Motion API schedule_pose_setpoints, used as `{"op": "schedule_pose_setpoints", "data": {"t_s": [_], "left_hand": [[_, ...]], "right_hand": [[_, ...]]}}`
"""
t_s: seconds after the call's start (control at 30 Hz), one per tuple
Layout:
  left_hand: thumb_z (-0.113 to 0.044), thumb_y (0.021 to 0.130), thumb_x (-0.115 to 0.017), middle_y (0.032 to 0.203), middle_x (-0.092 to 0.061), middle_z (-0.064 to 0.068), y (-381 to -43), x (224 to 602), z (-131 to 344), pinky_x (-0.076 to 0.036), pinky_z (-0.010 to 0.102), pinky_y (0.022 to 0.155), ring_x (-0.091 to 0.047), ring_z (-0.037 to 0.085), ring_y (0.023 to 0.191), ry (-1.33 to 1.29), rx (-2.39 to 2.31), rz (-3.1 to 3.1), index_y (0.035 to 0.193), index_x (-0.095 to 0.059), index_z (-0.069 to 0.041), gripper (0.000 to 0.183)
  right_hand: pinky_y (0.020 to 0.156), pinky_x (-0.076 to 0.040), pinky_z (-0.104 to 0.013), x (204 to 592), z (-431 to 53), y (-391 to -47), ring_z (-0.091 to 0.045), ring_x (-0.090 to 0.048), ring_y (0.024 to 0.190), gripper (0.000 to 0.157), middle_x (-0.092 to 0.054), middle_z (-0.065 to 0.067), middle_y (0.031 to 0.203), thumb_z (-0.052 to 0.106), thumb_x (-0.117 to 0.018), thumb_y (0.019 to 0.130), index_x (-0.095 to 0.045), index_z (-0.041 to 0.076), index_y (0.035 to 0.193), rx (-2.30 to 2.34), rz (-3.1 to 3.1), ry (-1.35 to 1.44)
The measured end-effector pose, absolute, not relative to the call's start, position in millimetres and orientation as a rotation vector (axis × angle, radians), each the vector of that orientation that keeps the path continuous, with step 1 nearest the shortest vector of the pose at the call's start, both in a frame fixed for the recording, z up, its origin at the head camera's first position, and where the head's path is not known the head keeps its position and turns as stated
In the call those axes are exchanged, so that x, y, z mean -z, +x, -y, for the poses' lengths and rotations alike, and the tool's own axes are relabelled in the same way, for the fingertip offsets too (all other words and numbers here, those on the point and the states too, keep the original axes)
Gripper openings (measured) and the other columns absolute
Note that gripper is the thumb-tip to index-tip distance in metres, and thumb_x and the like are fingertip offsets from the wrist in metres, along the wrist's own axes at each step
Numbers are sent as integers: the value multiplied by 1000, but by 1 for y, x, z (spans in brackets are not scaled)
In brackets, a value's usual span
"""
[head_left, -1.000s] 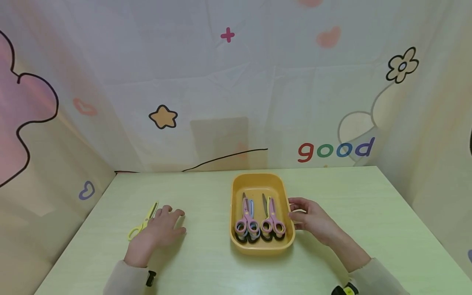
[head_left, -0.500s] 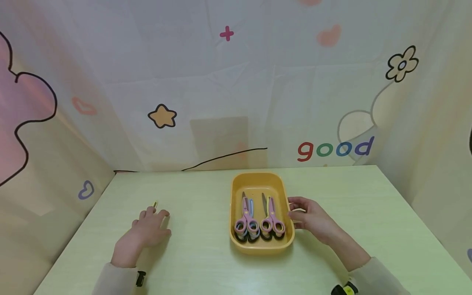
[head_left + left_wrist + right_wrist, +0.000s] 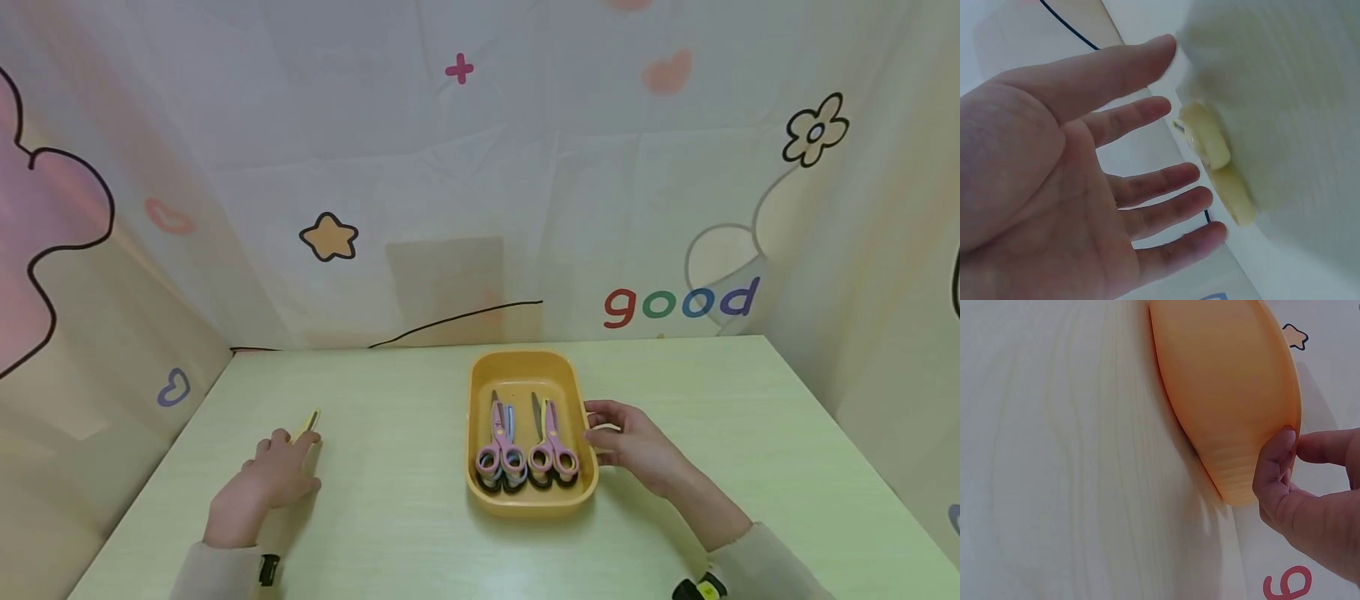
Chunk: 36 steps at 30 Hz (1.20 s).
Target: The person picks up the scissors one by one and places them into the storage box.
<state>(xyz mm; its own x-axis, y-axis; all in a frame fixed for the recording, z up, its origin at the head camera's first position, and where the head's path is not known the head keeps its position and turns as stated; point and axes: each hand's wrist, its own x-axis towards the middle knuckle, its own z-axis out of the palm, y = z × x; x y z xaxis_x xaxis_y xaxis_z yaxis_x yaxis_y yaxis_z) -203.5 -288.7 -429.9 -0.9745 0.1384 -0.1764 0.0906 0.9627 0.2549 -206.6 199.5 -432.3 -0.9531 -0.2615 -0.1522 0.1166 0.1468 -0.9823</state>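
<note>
My left hand (image 3: pixel 272 479) is over the left of the table, above yellow scissors (image 3: pixel 313 420) that it partly hides. In the left wrist view its fingers are spread and fairly straight, and the yellow handles (image 3: pixel 1210 140) lie on the table beyond the fingertips. My right hand (image 3: pixel 637 446) holds the right side of a yellow tray (image 3: pixel 531 505). In the right wrist view curled fingers (image 3: pixel 1269 469) press its outer wall, with another digit at the rim. Inside the tray lie two stacks of scissors, topped by pink scissors (image 3: pixel 499 437) and more pink scissors (image 3: pixel 553 442).
The pale wood table (image 3: pixel 390 467) ends at a printed curtain (image 3: pixel 480 192) at the back, with cloth on both sides too. Beneath the pink scissors show blue, yellow and black handles.
My left hand has moved left and towards me, over the yellow scissors, covering their handles and uncovering part of the blades. My right hand and the tray have stayed in place.
</note>
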Motion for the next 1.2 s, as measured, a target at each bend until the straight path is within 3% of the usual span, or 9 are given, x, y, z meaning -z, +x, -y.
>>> {"op": "schedule_pose_setpoints", "data": {"t_s": [0.2, 0.67, 1.2], "left_hand": [[-10, 90, -77, 116, -41, 37, -200, 425, 295, -51, 58, 74, -45, 50, 102, 199, -397, -2861, 135, -49, -1, 53], [-2, 90, -76, 109, -44, 29, -201, 424, 289, -50, 50, 73, -46, 39, 93, 237, -408, -2887, 125, -52, -1, 43], [-10, 86, -82, 110, -50, 20, -201, 422, 270, -50, 51, 77, -48, 34, 92, 337, -453, -2909, 114, -58, -3, 37]], "right_hand": [[82, -59, -35, 434, -200, -209, -28, -55, 102, 54, -46, -24, 125, 1, -57, 101, -36, -13, 148, 1868, -2154, -128], [81, -59, -35, 433, -200, -208, -27, -55, 101, 55, -46, -23, 123, 1, -58, 100, -37, -13, 148, 1867, -2155, -140], [81, -59, -35, 433, -199, -208, -26, -55, 101, 55, -47, -23, 124, 2, -58, 100, -36, -13, 148, 1866, -2155, -130]]}}
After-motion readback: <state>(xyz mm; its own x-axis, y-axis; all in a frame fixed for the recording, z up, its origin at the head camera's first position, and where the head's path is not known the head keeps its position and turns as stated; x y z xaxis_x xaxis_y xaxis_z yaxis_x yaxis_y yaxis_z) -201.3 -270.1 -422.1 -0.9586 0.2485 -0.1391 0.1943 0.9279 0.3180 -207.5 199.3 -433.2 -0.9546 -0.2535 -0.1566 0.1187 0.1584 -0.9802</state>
